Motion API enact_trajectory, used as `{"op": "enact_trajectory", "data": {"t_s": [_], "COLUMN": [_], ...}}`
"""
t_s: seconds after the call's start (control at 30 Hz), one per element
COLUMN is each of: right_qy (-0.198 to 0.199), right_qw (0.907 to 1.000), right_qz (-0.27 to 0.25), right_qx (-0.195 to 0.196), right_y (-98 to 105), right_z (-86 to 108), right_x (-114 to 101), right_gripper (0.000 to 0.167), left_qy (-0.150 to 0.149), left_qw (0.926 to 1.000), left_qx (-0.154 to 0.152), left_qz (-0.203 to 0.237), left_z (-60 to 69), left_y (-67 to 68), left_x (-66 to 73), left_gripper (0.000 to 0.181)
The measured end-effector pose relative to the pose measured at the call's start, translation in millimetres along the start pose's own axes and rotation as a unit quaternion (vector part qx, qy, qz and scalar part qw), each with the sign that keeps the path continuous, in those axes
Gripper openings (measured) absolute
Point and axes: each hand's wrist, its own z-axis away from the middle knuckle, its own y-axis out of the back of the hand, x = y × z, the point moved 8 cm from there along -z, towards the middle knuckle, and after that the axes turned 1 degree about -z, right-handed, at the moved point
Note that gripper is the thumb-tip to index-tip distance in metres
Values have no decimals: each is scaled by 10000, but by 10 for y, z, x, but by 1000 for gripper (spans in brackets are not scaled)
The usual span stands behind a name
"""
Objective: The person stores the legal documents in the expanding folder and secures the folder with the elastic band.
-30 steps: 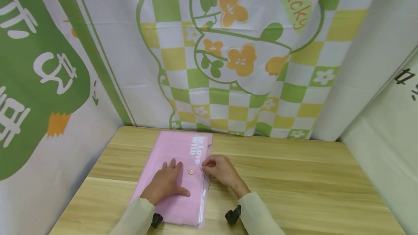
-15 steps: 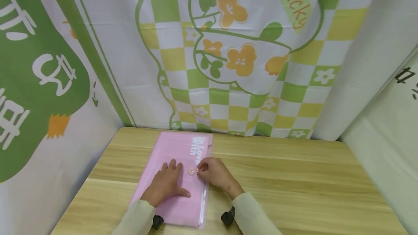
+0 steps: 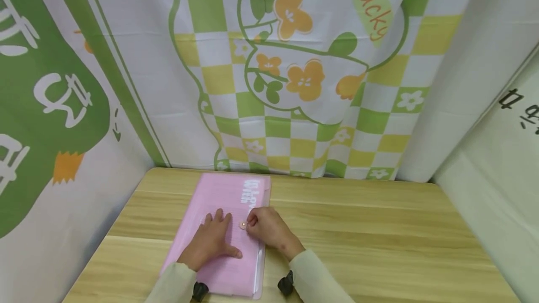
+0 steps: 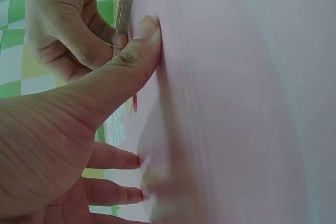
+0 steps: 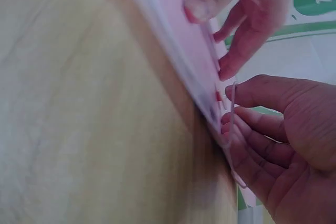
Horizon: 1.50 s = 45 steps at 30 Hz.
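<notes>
A pink file folder (image 3: 227, 193) with white lettering lies flat on the table, its long side running away from me. My left hand (image 3: 210, 242) presses on its cover with the fingers spread. Close to the round button (image 3: 243, 224) on the cover, my right hand (image 3: 269, 228) pinches a thin cord between thumb and fingers. The cord (image 5: 231, 124) shows as a pale loop in the right wrist view, beside the folder's edge. In the head view the right fingers hide most of the cord and part of the lettering.
The wooden table (image 3: 358, 233) stretches to the right of the folder. A patterned curtain (image 3: 303, 139) hangs along the back edge, with printed cloth walls on both sides. A black wrist camera (image 3: 286, 284) sits near the right sleeve.
My right hand has moved left from the folder's right edge to the button, bringing the cord along. The left hand keeps its place on the cover. The head view has shifted slightly.
</notes>
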Motion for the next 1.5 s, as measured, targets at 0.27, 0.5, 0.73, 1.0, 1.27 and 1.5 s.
{"op": "enact_trajectory", "data": {"t_s": [0.27,0.5,0.73,1.0,1.27,1.5], "right_qy": [-155,-126,9,-87,-166,-145], "right_qw": [9998,9981,9933,9923,9932,9942], "right_qz": [141,551,1079,1093,1049,959], "right_qx": [51,256,405,580,476,470], "right_y": [-40,-99,-139,-119,-100,-95], "right_z": [-2,-17,-22,-36,-77,-89], "right_x": [3,-3,-50,-57,-65,-61], "right_gripper": [11,11,13,7,13,14], "left_qy": [35,54,50,-44,-6,-38], "left_qw": [10000,9999,9999,9998,9998,9998], "left_qx": [-33,-97,-57,20,42,52], "left_qz": [-47,-46,-154,-192,-188,-182], "left_z": [7,8,7,-11,-20,-28], "left_y": [27,57,56,59,57,54], "left_x": [33,77,46,78,72,68], "left_gripper": [113,113,113,112,112,111]}}
